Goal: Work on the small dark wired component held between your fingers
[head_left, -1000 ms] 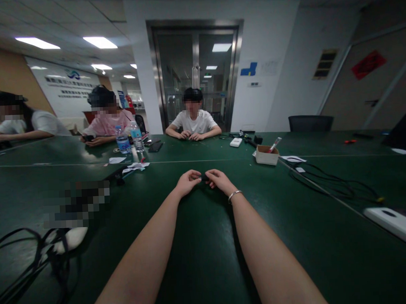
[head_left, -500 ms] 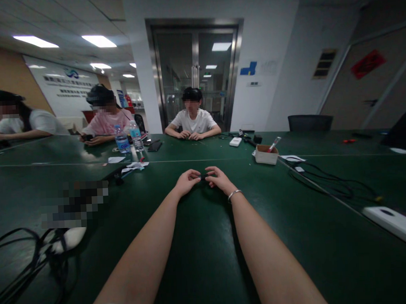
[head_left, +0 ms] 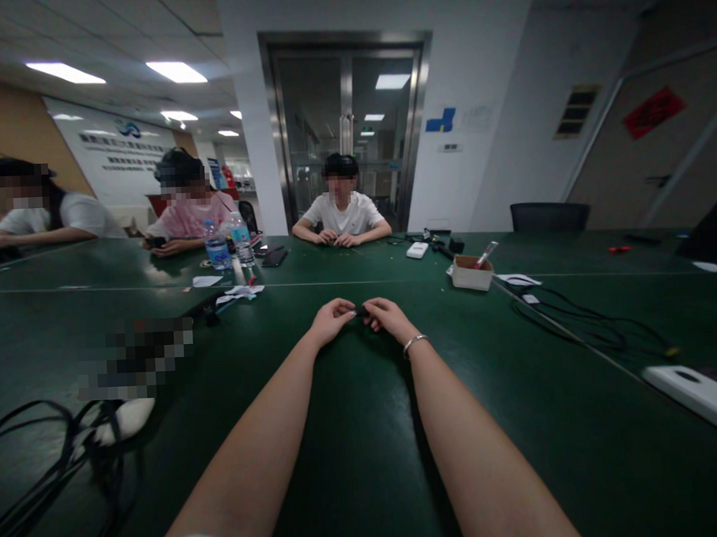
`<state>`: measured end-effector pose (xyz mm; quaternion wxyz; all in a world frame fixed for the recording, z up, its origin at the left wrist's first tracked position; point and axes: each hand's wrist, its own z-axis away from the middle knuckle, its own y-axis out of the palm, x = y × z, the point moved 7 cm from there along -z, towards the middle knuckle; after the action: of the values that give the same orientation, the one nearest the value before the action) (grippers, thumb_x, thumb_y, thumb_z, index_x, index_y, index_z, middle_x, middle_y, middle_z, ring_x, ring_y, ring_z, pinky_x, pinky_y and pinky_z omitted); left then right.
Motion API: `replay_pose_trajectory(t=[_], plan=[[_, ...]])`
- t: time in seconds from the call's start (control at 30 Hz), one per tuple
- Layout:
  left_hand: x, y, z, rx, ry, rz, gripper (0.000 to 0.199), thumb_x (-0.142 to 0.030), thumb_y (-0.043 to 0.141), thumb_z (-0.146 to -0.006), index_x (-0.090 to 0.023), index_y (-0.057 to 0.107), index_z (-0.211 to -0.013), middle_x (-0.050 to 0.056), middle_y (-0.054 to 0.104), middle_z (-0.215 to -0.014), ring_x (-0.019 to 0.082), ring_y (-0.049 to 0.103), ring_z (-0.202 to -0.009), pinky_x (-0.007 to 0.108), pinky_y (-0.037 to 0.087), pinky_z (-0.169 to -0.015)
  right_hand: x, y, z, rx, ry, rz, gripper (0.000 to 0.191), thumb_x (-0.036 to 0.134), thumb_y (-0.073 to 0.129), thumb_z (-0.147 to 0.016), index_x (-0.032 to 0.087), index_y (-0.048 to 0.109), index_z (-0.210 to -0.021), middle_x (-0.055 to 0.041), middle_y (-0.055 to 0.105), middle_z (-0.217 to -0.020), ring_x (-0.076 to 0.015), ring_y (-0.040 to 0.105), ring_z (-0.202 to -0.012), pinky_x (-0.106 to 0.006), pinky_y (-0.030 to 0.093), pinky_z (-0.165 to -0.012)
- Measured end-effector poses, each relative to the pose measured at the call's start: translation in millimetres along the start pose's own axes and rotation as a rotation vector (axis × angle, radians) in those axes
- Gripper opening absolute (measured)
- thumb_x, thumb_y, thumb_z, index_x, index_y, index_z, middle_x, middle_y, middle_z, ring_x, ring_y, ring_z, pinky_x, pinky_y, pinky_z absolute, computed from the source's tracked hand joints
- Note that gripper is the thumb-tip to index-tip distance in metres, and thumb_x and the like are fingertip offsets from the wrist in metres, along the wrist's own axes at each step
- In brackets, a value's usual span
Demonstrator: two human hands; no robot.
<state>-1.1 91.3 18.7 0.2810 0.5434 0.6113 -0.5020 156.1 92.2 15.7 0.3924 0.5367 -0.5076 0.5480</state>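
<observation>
A small dark object (head_left: 361,312) lies between my two hands, over the green table (head_left: 365,426); it is too small to name. My left hand (head_left: 331,321) pinches its left end between thumb and fingers. From the other side my right hand (head_left: 389,318), with a silver bracelet (head_left: 415,343) at the wrist, closes its thumb and fingertips on the right end. Much of the object is hidden by the fingertips.
Cables (head_left: 40,472) lie at the left beside a white rounded thing (head_left: 130,417). Two water bottles (head_left: 217,247) stand further back. At the right are a small box (head_left: 473,274), black cables (head_left: 592,322) and a white device (head_left: 697,396). Several people sit across the table.
My right fingers, raised and apart before, have come down and closed on the small dark object. My left hand has stayed nearly still.
</observation>
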Motion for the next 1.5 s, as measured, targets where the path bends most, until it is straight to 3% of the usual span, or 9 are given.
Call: replay_pose_trajectory(t=[0.13, 0.27, 0.43, 0.6, 0.9, 1.03, 1.2, 1.37, 1.5], plan=[[-0.1, -0.6, 0.8, -0.002, -0.009, -0.010, 0.027, -0.030, 0.067, -0.072, -0.016, 0.064, -0.096, 0.004, 0.064, -0.085, 0.014, 0.057, -0.075, 0.030, 0.046, -0.074, 0.1, 0.1, -1.1, 0.002, -0.027, -0.005, 0.032, 0.009, 0.067, -0.074, 0.017, 0.058, -0.103, 0.0020, 0.062, -0.075, -0.0034, 0.053, -0.043, -0.014, 0.046, -0.042], [-1.6, -1.0, 1.3, -0.009, 0.003, -0.006, 0.027, -0.029, 0.067, -0.072, -0.016, 0.064, -0.095, 0.004, 0.064, -0.085, 0.014, 0.057, -0.075, 0.030, 0.046, -0.074, -1.2, -0.7, -1.1, -0.009, -0.011, -0.009, 0.020, 0.021, 0.062, -0.082, 0.015, 0.059, -0.100, 0.0001, 0.063, -0.069, -0.0044, 0.052, -0.042, -0.015, 0.045, -0.041], [0.8, -0.6, 0.1, -0.011, 0.008, -0.010, 0.025, -0.027, 0.066, -0.073, -0.016, 0.064, -0.095, 0.004, 0.064, -0.084, 0.014, 0.057, -0.075, 0.030, 0.046, -0.074, 3.9, 1.3, 1.4, 0.016, -0.054, -0.015, 0.030, 0.008, 0.064, -0.074, 0.018, 0.059, -0.101, 0.0006, 0.064, -0.085, -0.0020, 0.052, -0.043, -0.014, 0.046, -0.041], [3.8, -1.0, -1.6, -0.017, 0.020, 0.009, 0.025, -0.027, 0.067, -0.072, -0.016, 0.065, -0.095, 0.004, 0.064, -0.083, 0.014, 0.057, -0.075, 0.030, 0.046, -0.075, -0.3, 0.1, 0.4, -0.009, -0.001, -0.007, 0.018, 0.018, 0.056, -0.083, 0.015, 0.058, -0.101, 0.0009, 0.061, -0.070, -0.0042, 0.051, -0.042, -0.015, 0.045, -0.040], [6.7, -1.9, -3.3, -0.006, 0.010, -0.028, 0.026, -0.029, 0.066, -0.074, -0.017, 0.065, -0.097, 0.004, 0.064, -0.086, 0.014, 0.057, -0.076, 0.030, 0.046, -0.074, -4.4, -2.6, -3.8, -0.018, -0.024, -0.004, 0.026, 0.018, 0.059, -0.080, 0.016, 0.056, -0.106, 0.0004, 0.061, -0.075, -0.0044, 0.052, -0.043, -0.016, 0.046, -0.041], [3.5, -1.9, -2.0, -0.015, 0.015, -0.021, 0.025, -0.027, 0.066, -0.073, -0.017, 0.065, -0.095, 0.004, 0.064, -0.085, 0.014, 0.057, -0.074, 0.029, 0.045, -0.072, -0.4, -1.2, -1.0, 0.006, -0.059, -0.009, 0.043, 0.008, 0.066, -0.071, 0.020, 0.054, -0.111, -0.0011, 0.062, -0.094, -0.0020, 0.053, -0.045, -0.015, 0.046, -0.043], [-0.6, -1.5, 0.1, -0.023, 0.002, -0.006, 0.024, -0.027, 0.066, -0.072, -0.016, 0.065, -0.094, 0.003, 0.064, -0.082, 0.013, 0.055, -0.071, 0.028, 0.044, -0.069, -2.3, -2.1, -0.4, -0.014, -0.011, 0.017, 0.025, 0.021, 0.059, -0.082, 0.015, 0.057, -0.106, -0.0009, 0.060, -0.077, -0.0037, 0.051, -0.043, -0.015, 0.045, -0.041], [-2.7, -1.8, 0.8, -0.033, -0.011, -0.004, 0.022, -0.025, 0.066, -0.072, -0.016, 0.065, -0.092, 0.003, 0.064, -0.081, 0.013, 0.056, -0.071, 0.028, 0.045, -0.070, 0.4, -0.3, -0.6, 0.025, -0.076, -0.002, 0.042, 0.010, 0.066, -0.073, 0.021, 0.055, -0.112, -0.0017, 0.061, -0.096, -0.0021, 0.053, -0.046, -0.015, 0.047, -0.043], [-2.0, -2.1, 0.4, -0.038, -0.005, -0.003, 0.023, -0.027, 0.067, -0.072, -0.016, 0.065, -0.092, 0.004, 0.064, -0.082, 0.013, 0.056, -0.071, 0.029, 0.045, -0.070, -4.2, -3.3, -2.9, -0.013, -0.048, -0.001, 0.026, 0.025, 0.061, -0.082, 0.017, 0.058, -0.107, -0.0010, 0.061, -0.081, -0.0036, 0.051, -0.044, -0.016, 0.045, -0.041]])
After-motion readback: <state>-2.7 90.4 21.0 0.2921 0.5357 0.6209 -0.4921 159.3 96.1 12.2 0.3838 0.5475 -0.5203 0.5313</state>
